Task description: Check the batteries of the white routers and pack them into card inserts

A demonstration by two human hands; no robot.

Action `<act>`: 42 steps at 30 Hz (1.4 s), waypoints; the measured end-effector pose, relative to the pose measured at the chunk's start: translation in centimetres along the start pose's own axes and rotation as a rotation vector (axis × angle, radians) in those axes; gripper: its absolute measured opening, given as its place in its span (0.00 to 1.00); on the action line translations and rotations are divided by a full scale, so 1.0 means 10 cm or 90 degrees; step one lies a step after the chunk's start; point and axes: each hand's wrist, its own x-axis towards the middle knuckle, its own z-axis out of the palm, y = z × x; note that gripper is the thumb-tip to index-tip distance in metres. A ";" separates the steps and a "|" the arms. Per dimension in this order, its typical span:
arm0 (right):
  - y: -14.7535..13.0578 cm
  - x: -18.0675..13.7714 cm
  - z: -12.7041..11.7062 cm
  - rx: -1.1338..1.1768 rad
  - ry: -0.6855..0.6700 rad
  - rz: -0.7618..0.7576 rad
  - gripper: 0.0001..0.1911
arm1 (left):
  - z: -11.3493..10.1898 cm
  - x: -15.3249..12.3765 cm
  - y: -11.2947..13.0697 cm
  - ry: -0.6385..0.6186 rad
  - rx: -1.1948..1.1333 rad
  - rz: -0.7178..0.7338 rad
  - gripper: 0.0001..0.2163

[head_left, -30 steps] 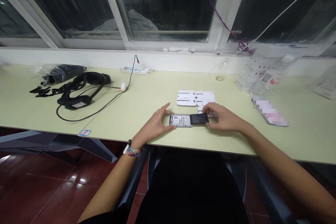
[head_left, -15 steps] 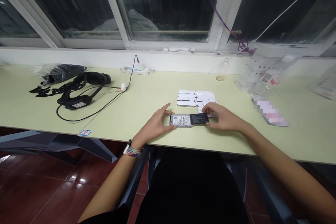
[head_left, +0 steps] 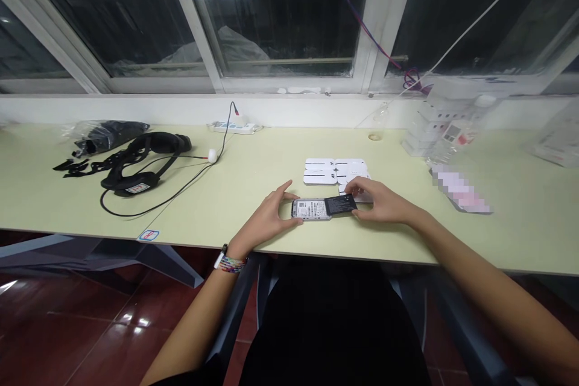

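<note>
My left hand (head_left: 271, 213) grips the left end of a small opened device (head_left: 311, 209), thumb at its near edge and fingers at its far edge. The device lies on the table near its front edge, its printed white label facing up. Between the thumb and fingers of my right hand (head_left: 377, 201) is a flat black battery (head_left: 341, 204). The battery's left edge meets or overlaps the device's right end; I cannot tell which. Just behind lie several white rounded covers (head_left: 320, 177) with black lines, some partly hidden by my right hand.
A black headset (head_left: 131, 181) with a cable lies at the left, a plastic bag of black parts (head_left: 108, 134) behind it. A power strip (head_left: 235, 128) sits by the wall. At the right stand white boxes (head_left: 420, 132), a clear bottle (head_left: 452, 132) and a blurred packet (head_left: 461, 190).
The view has shifted slightly. Both hands keep their hold, and the battery now tilts a little, its right end slightly farther from me. The device looks otherwise the same.
</note>
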 end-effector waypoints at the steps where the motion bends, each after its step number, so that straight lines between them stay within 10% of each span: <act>1: 0.00 0.01 0.00 0.021 0.005 -0.004 0.19 | 0.00 0.00 0.00 -0.001 0.001 -0.001 0.47; 10: -0.09 0.29 0.19 0.139 0.092 -0.072 0.26 | -0.02 0.00 0.05 -0.001 0.002 -0.012 0.46; 22: -0.36 0.70 0.63 -0.018 -0.049 -0.137 0.28 | 0.01 0.01 -0.01 0.009 -0.024 -0.014 0.48; 28: -0.43 0.56 0.68 -0.069 0.166 -0.171 0.26 | 0.01 0.00 -0.02 0.024 -0.026 -0.009 0.47; 34: -0.47 0.41 1.05 -0.133 -0.102 -0.233 0.38 | 0.01 -0.01 -0.05 0.022 -0.007 -0.016 0.44; 42: 0.08 0.37 0.47 -0.231 0.143 -0.048 0.20 | -0.02 -0.01 0.01 0.011 0.012 -0.007 0.42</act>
